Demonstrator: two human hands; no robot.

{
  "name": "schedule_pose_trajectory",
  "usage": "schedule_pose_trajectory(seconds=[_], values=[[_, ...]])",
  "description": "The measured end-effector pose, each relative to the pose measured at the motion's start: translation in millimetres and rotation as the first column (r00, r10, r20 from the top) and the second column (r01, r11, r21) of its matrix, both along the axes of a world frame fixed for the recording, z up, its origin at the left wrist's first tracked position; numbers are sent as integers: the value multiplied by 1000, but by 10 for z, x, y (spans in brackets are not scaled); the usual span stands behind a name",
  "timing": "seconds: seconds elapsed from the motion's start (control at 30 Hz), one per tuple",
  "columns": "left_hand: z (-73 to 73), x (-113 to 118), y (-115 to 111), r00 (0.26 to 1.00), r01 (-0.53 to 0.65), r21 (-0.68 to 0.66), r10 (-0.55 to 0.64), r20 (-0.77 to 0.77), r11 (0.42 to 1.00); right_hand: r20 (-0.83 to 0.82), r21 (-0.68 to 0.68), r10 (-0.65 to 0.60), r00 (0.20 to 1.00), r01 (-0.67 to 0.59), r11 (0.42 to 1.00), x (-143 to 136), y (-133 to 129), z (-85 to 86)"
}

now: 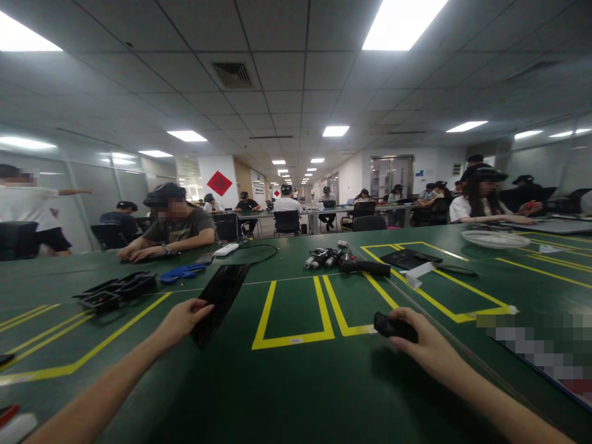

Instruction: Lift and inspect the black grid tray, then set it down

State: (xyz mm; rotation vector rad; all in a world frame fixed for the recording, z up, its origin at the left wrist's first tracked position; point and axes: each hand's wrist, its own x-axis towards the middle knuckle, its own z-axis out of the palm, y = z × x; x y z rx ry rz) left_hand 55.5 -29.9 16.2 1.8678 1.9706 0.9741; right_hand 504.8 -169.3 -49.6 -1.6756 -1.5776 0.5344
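Your left hand (187, 319) pinches the slab (224, 299) at its near left edge, thumb against fingers. With only that edge gripped, the slab could twist or dip if your pinch slackens; I can't tell whether it touches the table (259, 401). Beyond the slab loops a cable (277, 250); whether they join is unclear, but if so, a sharp pull could drag the white box (226, 250) near the loop.

Well right of the slab, your right hand (423, 339) has thumb and fingers closed around a black piece (393, 327), perhaps a mouse. Its far end sticks out past your fingers, so a loose hold might let it slip.

Swinging the slab left could knock the trays (119, 288) or blue item (182, 272); swinging it right and away, the tools (326, 257).
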Motion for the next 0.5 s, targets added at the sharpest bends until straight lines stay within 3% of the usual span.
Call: schedule_pose_trajectory(seconds=[0.1,0.2,0.27,0.37,0.5], values=[[-107,616,-347,914,285,-12,-268,304,958,-152,-54,127,980,-136,989,-304,-160,106],[-243,1202,-748,733,554,13,-496,466,832,-256,-10,231,939,-242,970,-528,-298,89],[-358,1486,-944,621,663,36,-576,531,748,-323,74,299,898,-291,954,-617,-352,35],[-547,1727,-1084,488,749,78,-628,606,658,-382,175,384,841,-342,923,-680,-381,-28],[-720,1839,-1117,346,806,138,-647,680,576,-340,190,435,834,-392,900,-700,-381,-44]])
